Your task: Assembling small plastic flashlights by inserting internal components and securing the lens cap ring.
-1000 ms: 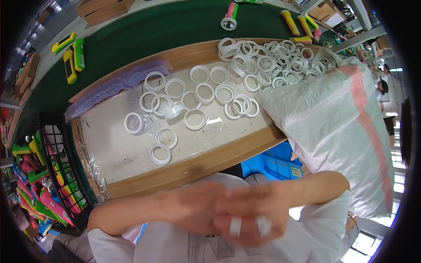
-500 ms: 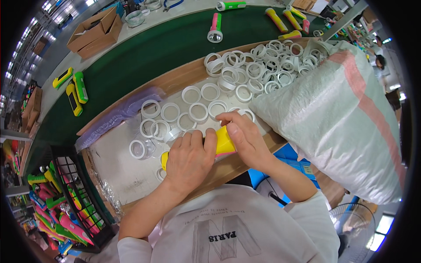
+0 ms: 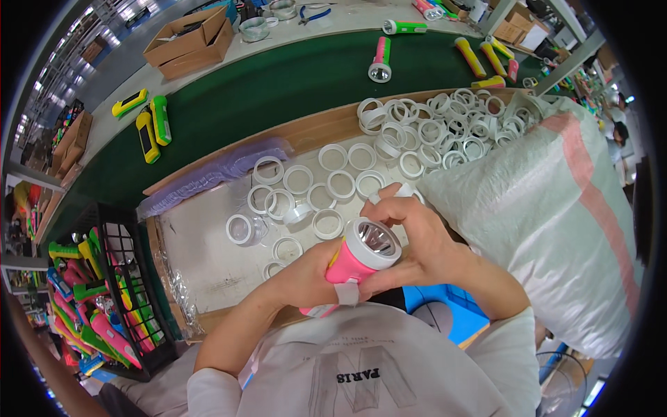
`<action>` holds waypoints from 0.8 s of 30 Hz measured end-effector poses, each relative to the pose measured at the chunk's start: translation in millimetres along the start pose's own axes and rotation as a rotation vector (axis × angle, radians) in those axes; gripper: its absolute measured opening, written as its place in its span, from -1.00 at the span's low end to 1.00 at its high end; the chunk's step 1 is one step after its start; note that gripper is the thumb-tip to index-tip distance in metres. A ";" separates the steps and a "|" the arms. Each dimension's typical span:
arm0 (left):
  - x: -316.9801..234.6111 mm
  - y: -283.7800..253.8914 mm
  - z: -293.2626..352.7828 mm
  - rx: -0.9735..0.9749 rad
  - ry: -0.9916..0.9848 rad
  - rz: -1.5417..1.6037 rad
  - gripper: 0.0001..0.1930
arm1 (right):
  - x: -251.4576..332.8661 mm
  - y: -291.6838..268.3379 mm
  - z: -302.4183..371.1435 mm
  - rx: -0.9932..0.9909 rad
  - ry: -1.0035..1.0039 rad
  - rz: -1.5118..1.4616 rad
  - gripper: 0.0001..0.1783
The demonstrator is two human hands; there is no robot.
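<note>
A pink and yellow flashlight [image 3: 356,258] is tilted head-up in front of my chest, its white rim and shiny reflector facing me. My left hand [image 3: 300,276] is wrapped round its body, hiding much of the yellow side. My right hand [image 3: 432,240] curls about the head, thumb against the pink side and index finger bent by the white rim. A whitish piece [image 3: 346,293] sticks out below the head; its kind is unclear. Beyond the hands, several white rings [image 3: 327,224] lie in a shallow cardboard tray [image 3: 194,260].
Purple-tinted clear discs [image 3: 215,177] line the tray's far left edge. A large white woven sack [image 3: 535,208] leans over its right end. At left stands a black crate [image 3: 125,229] of colourful flashlights. More flashlights [image 3: 380,61] rest on the green surface [image 3: 278,83] behind.
The flashlight has been turned from lying sideways, yellow side up, to head-up with its reflector showing. My right hand has shifted round its head. The view has swung slightly left.
</note>
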State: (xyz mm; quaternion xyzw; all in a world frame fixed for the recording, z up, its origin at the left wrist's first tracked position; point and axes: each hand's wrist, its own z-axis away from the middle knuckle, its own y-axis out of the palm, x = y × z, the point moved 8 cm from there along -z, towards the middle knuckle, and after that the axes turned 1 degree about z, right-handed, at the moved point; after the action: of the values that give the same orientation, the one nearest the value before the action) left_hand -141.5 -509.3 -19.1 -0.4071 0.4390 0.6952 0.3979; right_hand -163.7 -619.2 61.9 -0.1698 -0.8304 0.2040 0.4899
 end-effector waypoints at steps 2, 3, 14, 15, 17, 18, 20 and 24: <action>10.3 -2.7 4.2 -0.062 0.043 -0.081 -0.43 | -6.9 7.3 5.5 0.020 0.107 -0.046 -0.39; 17.5 -2.8 5.6 -0.108 0.000 -0.056 -0.42 | -5.3 11.8 6.0 0.060 0.072 -0.007 -0.45; 35.0 -17.7 5.1 -0.136 0.078 0.101 -0.53 | -36.5 39.7 27.9 0.070 0.259 -0.620 -0.60; 26.5 -23.7 5.2 -0.250 0.299 -0.018 -0.47 | -34.8 41.1 27.4 0.071 0.260 -0.516 -0.62; 28.2 -27.1 6.7 -0.326 0.308 -0.113 -0.42 | -42.6 44.2 34.3 0.015 0.253 -0.416 -0.62; 27.9 -30.3 9.0 -0.398 0.309 -0.219 -0.37 | -44.5 42.7 36.3 -0.052 0.240 -0.319 -0.62; 23.1 -29.7 18.2 -0.541 0.387 -0.239 -0.27 | -44.1 39.3 39.2 -0.198 0.259 -0.406 -0.68; 5.4 -30.4 46.7 -0.706 0.686 -0.463 -0.17 | -41.4 45.5 43.5 -0.235 0.248 -0.456 -0.63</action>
State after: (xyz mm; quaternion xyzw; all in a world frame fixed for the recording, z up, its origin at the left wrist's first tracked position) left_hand -125.9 -455.5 -19.6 -0.8056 0.1822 0.5218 0.2135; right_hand -179.2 -607.5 -10.9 -0.0580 -0.7987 -0.0313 0.5980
